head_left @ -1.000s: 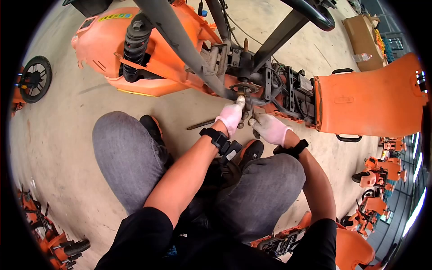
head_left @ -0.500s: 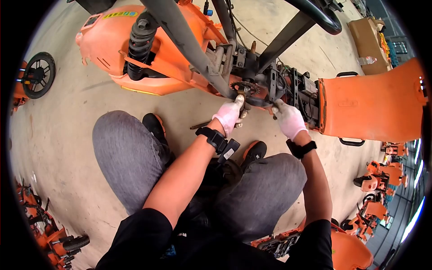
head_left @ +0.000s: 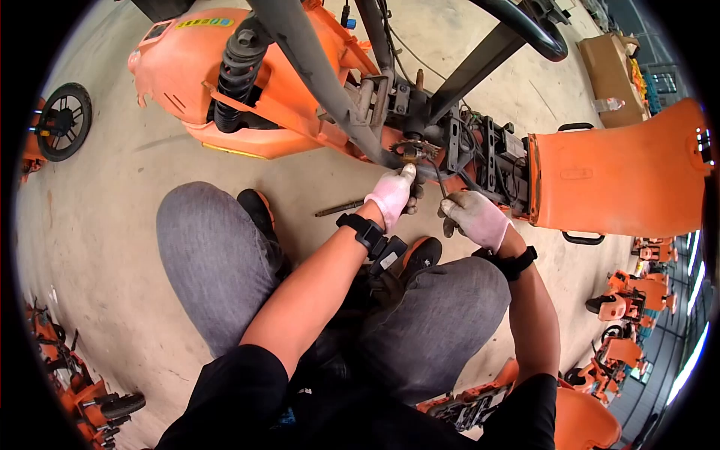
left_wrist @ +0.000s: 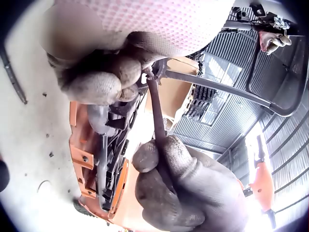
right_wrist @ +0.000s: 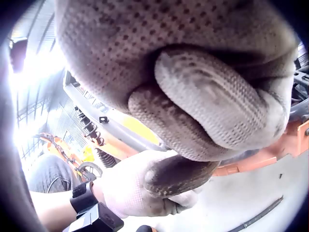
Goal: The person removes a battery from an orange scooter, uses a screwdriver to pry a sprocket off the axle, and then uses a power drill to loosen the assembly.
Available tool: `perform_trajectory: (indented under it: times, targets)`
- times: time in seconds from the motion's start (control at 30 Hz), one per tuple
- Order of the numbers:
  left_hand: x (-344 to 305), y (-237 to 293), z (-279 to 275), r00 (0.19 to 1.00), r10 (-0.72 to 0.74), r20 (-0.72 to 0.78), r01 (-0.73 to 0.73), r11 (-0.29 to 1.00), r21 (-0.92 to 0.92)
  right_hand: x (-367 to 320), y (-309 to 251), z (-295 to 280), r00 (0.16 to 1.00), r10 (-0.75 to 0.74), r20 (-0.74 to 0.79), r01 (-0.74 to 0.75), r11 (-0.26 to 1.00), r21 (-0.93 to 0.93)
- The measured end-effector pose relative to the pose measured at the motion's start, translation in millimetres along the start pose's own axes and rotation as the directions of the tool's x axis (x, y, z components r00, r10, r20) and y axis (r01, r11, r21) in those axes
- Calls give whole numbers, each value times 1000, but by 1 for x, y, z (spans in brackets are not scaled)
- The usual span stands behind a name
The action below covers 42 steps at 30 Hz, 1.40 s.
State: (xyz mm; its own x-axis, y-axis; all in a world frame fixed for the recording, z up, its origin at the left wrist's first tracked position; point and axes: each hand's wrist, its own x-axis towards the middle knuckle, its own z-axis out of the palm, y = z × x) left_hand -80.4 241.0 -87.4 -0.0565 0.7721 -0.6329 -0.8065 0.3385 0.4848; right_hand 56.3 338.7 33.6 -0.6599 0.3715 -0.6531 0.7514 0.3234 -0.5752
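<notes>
Both hands wear pink-and-grey gloves. The left hand [head_left: 394, 196] is up against a toothed sprocket [head_left: 417, 148] under the orange frame, its thumb on top and fingers curled; what it grips is hidden. Just right of it, the right hand [head_left: 480, 219] pinches a thin dark rod [head_left: 440, 180] that runs up toward the sprocket. In the left wrist view the rod [left_wrist: 157, 111] lies between the right thumb and curled fingers, and its far end meets the left hand's fingertips. The right wrist view shows curled right fingers [right_wrist: 207, 101] with the left hand [right_wrist: 130, 186] behind.
A dark bar [head_left: 339, 208] lies on the floor left of the hands. Grey frame tubes [head_left: 307, 64] and a black spring [head_left: 238, 71] stand above. An orange panel [head_left: 615, 176] is at right, a cardboard box [head_left: 609, 75] beyond it.
The right hand first moved right and up to the frame's edge, then came back down and slightly left with the rod visible in it. The left hand has stayed near the sprocket.
</notes>
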Motion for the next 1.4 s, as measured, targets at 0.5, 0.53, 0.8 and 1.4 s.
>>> perform_trajectory:
  times: [0.5,0.53,0.8,1.4]
  targets:
    - [2,3,-10,992,91,86,-101,988,114,14,-41,0,978,41,204,-54,997,57]
    - [2,2,-10,992,90,87,-100,989,111,15,-40,5,985,29,170,-23,999,-37]
    - [-7,7,2,986,148,-75,-123,957,263,24,-3,15,995,0,95,21,977,-212]
    - [-4,2,-8,993,120,-2,-118,977,178,47,55,49,971,-21,-238,16,1000,-20]
